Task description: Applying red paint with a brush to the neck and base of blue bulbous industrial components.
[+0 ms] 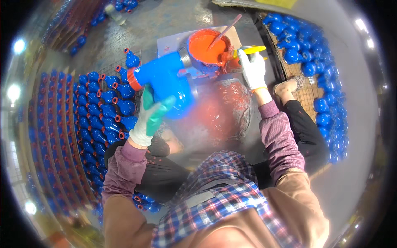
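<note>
1. The left hand (154, 112), in a white and green glove, has its fingers part open around a big blue pipe fitting (163, 74), just left of the middle of the frame. One end is red; the top right end is bare silver.
2. The right hand (253, 71), in a white glove, is closed on a yellow-handled brush (250, 50). Its red tip is by the bucket's right side.
3. The bucket (201, 67), at the top middle, holds bright orange-red paint (202, 46). A thin stick (226, 30) leans in it.
4. The silver end looks very near the bucket. I can't tell if they touch. A bump could put paint on the wrong part, or tip the bucket.
5. The fitting looks smooth and heavy, so it might slip if the fingers go loose.
6. Too much paint on the brush could drip.
7. Small blue fittings (108, 97) with red ends fill the left side.
</note>
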`<state>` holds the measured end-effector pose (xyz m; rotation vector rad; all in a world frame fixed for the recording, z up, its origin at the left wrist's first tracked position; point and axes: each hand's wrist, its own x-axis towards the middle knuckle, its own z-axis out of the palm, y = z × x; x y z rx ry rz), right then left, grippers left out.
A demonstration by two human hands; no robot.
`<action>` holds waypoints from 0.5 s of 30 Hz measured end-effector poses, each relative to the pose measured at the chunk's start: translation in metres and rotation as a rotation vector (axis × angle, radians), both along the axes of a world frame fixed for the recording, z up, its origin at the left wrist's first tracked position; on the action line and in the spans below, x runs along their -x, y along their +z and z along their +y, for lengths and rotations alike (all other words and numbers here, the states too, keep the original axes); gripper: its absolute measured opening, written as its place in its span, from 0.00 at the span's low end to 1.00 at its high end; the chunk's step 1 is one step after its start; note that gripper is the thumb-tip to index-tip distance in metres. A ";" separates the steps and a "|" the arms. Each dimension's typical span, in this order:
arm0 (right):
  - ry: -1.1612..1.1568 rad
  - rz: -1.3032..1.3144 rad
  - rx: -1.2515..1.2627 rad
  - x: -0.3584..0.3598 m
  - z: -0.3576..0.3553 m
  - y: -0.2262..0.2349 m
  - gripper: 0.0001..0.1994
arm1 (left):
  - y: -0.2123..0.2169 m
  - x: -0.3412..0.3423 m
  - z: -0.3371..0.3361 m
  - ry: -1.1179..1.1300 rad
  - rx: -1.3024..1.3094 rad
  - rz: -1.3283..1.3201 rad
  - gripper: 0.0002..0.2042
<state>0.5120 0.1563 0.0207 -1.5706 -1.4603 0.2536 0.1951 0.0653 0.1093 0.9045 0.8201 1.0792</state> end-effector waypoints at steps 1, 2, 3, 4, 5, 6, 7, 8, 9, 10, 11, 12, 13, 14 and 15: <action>0.001 0.185 0.053 -0.002 -0.009 0.004 0.15 | -0.002 0.000 0.000 -0.022 -0.153 0.258 0.31; 0.003 0.371 0.108 -0.004 -0.015 0.007 0.14 | -0.003 -0.001 -0.001 -0.043 -0.305 0.516 0.32; -0.033 0.437 0.004 -0.014 -0.011 -0.016 0.14 | -0.006 -0.006 0.001 0.071 -0.741 0.666 0.34; -0.037 0.606 0.094 -0.010 -0.018 -0.007 0.14 | -0.002 -0.008 0.001 0.075 -0.734 0.676 0.34; -0.003 0.734 0.183 -0.011 -0.026 0.002 0.16 | 0.001 -0.009 0.001 0.120 -1.032 0.855 0.35; 0.028 0.860 0.274 -0.013 -0.035 0.010 0.18 | 0.003 -0.009 0.000 0.161 -1.332 1.029 0.36; 0.069 0.872 0.308 -0.017 -0.044 0.018 0.19 | 0.008 -0.010 -0.001 0.094 -1.453 1.047 0.31; 0.071 0.887 0.279 -0.016 -0.047 0.021 0.19 | 0.006 -0.009 -0.005 0.083 -1.446 1.047 0.31; 0.086 0.886 0.288 -0.017 -0.049 0.025 0.18 | 0.002 -0.009 -0.009 0.023 -1.595 1.119 0.27; 0.098 0.887 0.296 -0.017 -0.052 0.031 0.16 | 0.000 -0.009 -0.012 -0.044 -1.749 1.185 0.23; 0.136 0.840 0.295 -0.014 -0.057 0.042 0.17 | 0.009 -0.012 -0.013 -0.121 -1.890 1.154 0.19; 0.156 0.788 0.306 -0.008 -0.061 0.055 0.18 | 0.013 -0.016 -0.019 -0.171 -1.881 1.130 0.19; 0.195 0.745 0.344 -0.005 -0.065 0.068 0.19 | 0.013 -0.018 -0.022 -0.190 -1.941 1.119 0.19; 0.231 0.708 0.378 -0.002 -0.067 0.074 0.19 | 0.013 -0.019 -0.023 -0.215 -2.006 1.103 0.19; 0.292 0.640 0.302 0.003 -0.067 0.070 0.20 | 0.007 -0.018 -0.028 -0.234 -1.993 1.137 0.20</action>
